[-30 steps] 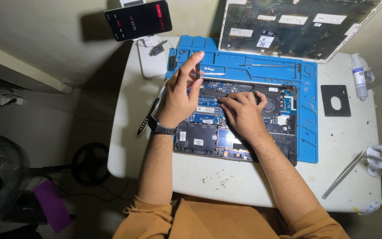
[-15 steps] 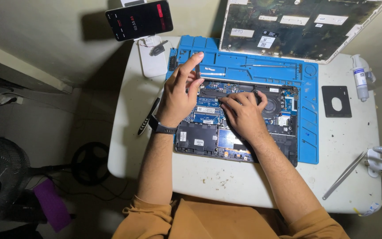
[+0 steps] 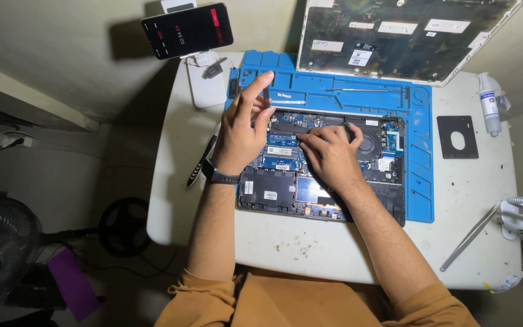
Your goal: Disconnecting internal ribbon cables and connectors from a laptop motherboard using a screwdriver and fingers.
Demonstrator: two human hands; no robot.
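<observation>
left hand [image 3: 240, 130] lifted slightly – right hand [image 3: 329, 154] seemingly unmoved.

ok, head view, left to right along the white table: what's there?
Black pen-like tool at the table's left edge → left hand → right hand on the opened laptop base → black square plate with oval hole → white squeeze bottle.

Dark phone screen [image 3: 187, 29] with red marks stands top left; white rectangular labels [image 3: 396, 26] dot the upturned cover
</observation>
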